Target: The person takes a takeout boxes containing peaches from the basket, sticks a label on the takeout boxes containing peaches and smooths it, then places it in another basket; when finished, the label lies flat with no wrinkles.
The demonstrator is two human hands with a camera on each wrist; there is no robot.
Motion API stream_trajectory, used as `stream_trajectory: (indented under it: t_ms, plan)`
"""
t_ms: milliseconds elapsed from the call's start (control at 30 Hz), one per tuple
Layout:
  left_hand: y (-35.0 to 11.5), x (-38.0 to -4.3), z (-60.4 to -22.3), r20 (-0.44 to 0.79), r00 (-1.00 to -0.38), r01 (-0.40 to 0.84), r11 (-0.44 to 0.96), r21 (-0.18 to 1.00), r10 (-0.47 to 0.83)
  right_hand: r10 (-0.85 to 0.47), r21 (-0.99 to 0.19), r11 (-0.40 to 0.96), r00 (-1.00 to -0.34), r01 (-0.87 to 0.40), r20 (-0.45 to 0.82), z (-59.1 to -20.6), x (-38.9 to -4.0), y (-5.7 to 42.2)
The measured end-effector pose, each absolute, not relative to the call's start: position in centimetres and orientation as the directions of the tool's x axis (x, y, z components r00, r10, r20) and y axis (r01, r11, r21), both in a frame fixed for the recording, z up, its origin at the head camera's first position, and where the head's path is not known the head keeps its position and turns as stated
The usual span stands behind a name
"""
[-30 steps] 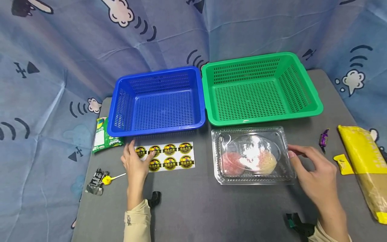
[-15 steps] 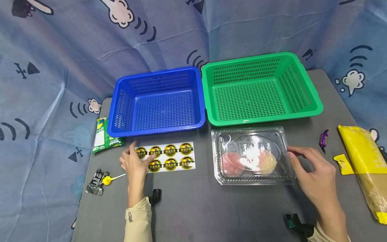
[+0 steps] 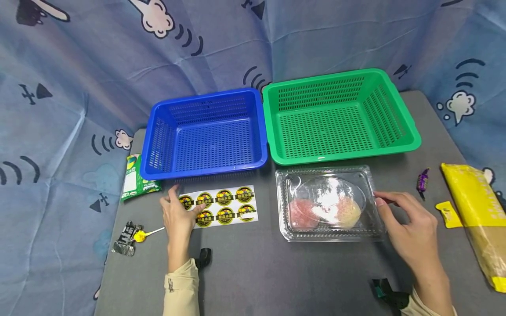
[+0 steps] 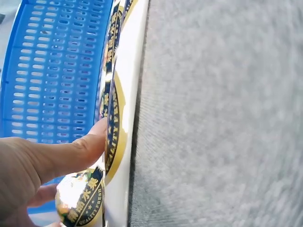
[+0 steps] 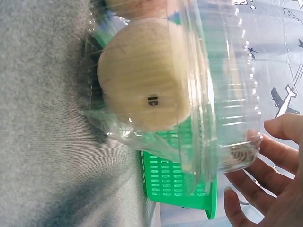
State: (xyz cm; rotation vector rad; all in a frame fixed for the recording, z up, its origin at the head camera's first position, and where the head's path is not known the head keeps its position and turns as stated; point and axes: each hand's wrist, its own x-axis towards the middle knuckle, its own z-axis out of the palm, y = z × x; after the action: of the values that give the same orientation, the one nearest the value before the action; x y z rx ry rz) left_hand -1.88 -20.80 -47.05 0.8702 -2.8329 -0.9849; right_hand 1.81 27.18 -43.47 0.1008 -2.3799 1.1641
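a sheet of fruit stickers (image 3: 225,206), on my head-camera feed, sits just near of the blue basket (image 3: 205,172), its left end pinched between thumb and fingers of my left hand (image 3: 178,216). to the right, a clear plastic container (image 3: 328,237) holding round fruits (image 3: 303,214) rests near the green basket (image 3: 340,157); my right hand (image 3: 413,226), fingers loosely spread, is at its right edge. a purple-wrapped candy (image 3: 422,182) lies farther right on the gray surface (image 3: 245,272).

Blue basket (image 3: 213,142) on far side, green basket (image 3: 324,131) just right. Green packet (image 3: 136,180) at blue basket's left. Black wrapper (image 3: 126,239), yellow lollipop (image 3: 140,236) near left. Right: purple candy (image 3: 423,181), small yellow packet (image 3: 449,215), yellow-brown package (image 3: 476,206).
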Motion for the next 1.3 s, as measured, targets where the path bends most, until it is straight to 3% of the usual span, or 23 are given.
stream_trajectory:
  t_ms: [233, 600, 967, 1133, 1300]
  plan:
    - [-20.9, -1.6, -46.9, -0.168, -0.841, -0.491, 0.594, 0.637, -0.515, 0.143, -0.721, 0.639, -0.880, -0.268, 0.454, -43.4, 1.8, 27.0]
    - [-20.4, -0.6, -46.2, -0.058, -0.865, -0.356, 0.527, 0.771, -0.499, 0.135, -0.717, 0.638, -0.876, -0.281, 0.463, -43.4, 1.7, 26.8]
    - [-17.6, 0.4, -43.8, 0.046, -0.915, -0.030, 0.183, 0.983, -0.401, 0.084, -0.706, 0.636, -0.881, -0.312, 0.465, -42.9, 1.8, 25.1]
    - [-16.1, 0.7, -42.1, 0.081, -0.930, 0.095, -0.022, 0.995, -0.358, 0.026, -0.707, 0.593, -0.868, -0.386, 0.496, -42.5, 1.6, 23.0]
    - [-14.2, 0.8, -40.5, 0.108, -0.942, 0.154, -0.126, 0.980, -0.316, -0.016, -0.734, 0.521, -0.864, -0.436, 0.502, -42.0, 1.2, 21.0]
